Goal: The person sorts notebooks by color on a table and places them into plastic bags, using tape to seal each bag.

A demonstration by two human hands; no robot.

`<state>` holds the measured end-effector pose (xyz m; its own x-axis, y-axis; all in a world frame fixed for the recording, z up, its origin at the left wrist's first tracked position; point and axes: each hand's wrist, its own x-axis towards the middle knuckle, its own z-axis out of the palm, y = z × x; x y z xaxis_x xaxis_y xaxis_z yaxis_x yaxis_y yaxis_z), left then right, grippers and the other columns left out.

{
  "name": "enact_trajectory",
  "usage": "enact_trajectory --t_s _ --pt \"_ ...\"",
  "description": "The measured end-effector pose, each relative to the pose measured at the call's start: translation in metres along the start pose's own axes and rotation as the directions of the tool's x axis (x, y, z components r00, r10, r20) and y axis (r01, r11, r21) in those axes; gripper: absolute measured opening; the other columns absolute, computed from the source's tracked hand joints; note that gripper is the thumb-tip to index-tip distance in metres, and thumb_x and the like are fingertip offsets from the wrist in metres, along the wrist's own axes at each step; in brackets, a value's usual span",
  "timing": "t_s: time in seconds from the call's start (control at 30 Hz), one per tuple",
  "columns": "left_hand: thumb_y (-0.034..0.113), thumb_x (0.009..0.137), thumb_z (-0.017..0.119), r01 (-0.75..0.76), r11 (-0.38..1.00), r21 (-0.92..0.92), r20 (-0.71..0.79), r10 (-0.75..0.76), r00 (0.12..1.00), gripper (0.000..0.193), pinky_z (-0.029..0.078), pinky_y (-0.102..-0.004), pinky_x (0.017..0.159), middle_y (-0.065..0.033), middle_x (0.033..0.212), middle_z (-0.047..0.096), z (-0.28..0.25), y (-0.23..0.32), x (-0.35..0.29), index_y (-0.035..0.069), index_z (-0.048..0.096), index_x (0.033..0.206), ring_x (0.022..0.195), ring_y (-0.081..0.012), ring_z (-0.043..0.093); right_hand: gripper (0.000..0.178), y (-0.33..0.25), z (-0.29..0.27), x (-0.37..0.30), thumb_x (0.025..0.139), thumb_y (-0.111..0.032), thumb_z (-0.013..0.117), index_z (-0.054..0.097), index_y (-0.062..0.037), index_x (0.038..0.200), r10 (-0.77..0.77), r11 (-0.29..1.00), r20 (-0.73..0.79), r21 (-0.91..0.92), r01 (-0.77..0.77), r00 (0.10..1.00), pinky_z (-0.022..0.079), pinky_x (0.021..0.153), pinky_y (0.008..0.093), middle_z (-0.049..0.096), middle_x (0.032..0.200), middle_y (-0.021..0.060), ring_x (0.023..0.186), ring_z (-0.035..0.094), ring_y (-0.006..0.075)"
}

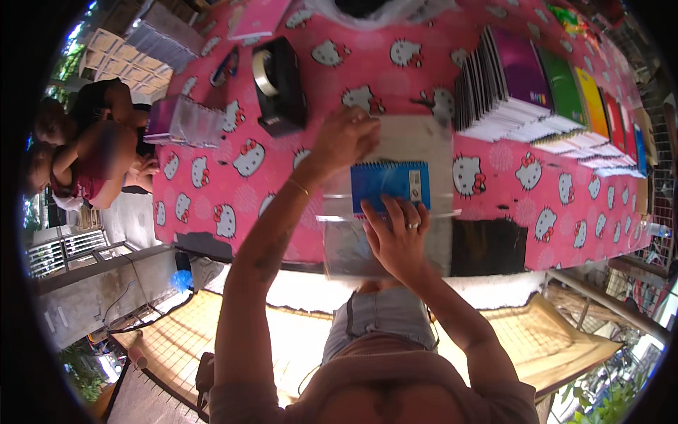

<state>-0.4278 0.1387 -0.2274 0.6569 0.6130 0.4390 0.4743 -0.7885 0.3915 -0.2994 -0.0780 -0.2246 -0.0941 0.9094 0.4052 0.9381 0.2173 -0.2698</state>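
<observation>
A blue spiral-bound notebook [380, 185] lies with its coil edge away from me on a clear plastic sheet [441, 169] spread over a pale board. My right hand [399, 230] rests on the notebook's near part, fingers spread and a ring on one of them. Beyond the coil, at the sheet's far left, my left hand [347, 138] has its fingers curled together. What it pinches, if anything, is too unclear to name. Left of that hand stands a black tape dispenser [286, 95] with a roll of clear tape.
Stacked spiral notebooks [522, 78] in purple, green, yellow, red and blue stand at the right. A plastic-wrapped purple stack [180, 121] sits at the left of the pink cartoon-print table cover [487, 205]. Two people [106, 141] are beyond the left edge.
</observation>
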Motion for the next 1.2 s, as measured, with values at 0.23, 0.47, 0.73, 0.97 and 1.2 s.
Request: enact_trajectory --t_s 0.23,0.47,0.73,0.97,1.2 --pt "0.013 0.079 0.074 0.061 0.990 -0.127 0.086 -0.050 0.995 0.012 0.052 -0.0403 0.076 -0.0068 0.089 0.062 0.006 -0.010 0.013 0.009 0.066 0.087 0.085 -0.0288 0.063 0.051 0.002 0.005 0.001 0.079 -0.028 0.074 0.060 -0.0335 0.129 0.010 1.000 0.022 0.009 -0.010 1.000 0.029 0.105 0.0539 0.049 0.131 0.0009 0.121 0.046 0.0232" --pt "0.013 0.077 0.070 -0.070 0.993 0.090 0.173 0.054 0.984 0.016 0.049 -0.0432 0.080 -0.0095 0.091 0.060 0.014 -0.008 0.020 0.007 0.060 0.088 0.089 -0.0304 0.061 0.060 0.002 0.001 -0.003 0.075 -0.027 0.075 0.058 -0.0336 0.132 0.008 1.000 0.063 0.018 -0.009 0.998 0.031 0.103 0.0539 0.048 0.134 0.0011 0.121 0.046 0.0228" --pt "0.013 0.079 0.069 0.029 0.997 0.065 0.248 -0.044 0.968 0.015 0.048 -0.0452 0.081 -0.0110 0.093 0.062 0.007 0.006 0.024 0.008 0.058 0.087 0.092 -0.0301 0.062 0.064 0.002 0.005 -0.004 0.072 -0.027 0.077 0.058 -0.0339 0.133 0.006 0.999 0.052 0.034 -0.008 0.999 0.031 0.103 0.0544 0.046 0.136 0.0002 0.123 0.045 0.0218" --pt "0.014 0.085 0.067 0.141 0.989 -0.038 0.284 -0.125 0.951 0.012 0.050 -0.0451 0.071 -0.0106 0.084 0.065 0.003 0.019 0.028 0.007 0.057 0.083 0.082 -0.0315 0.065 0.063 0.001 0.010 -0.007 0.072 -0.027 0.077 0.059 -0.0343 0.131 0.004 1.000 0.015 0.006 -0.004 1.000 0.029 0.104 0.0540 0.048 0.133 0.0003 0.121 0.046 0.0215" --pt "0.005 0.083 0.067 0.216 0.976 0.039 0.266 -0.218 0.939 0.009 0.055 -0.0401 0.074 -0.0085 0.092 0.070 -0.020 0.060 0.021 0.008 0.063 0.091 0.083 -0.0276 0.070 0.055 -0.002 -0.001 -0.007 0.074 -0.027 0.073 0.061 -0.0300 0.128 0.010 1.000 -0.014 0.004 -0.010 1.000 0.036 0.101 0.0527 0.051 0.128 0.0015 0.116 0.049 0.0219"
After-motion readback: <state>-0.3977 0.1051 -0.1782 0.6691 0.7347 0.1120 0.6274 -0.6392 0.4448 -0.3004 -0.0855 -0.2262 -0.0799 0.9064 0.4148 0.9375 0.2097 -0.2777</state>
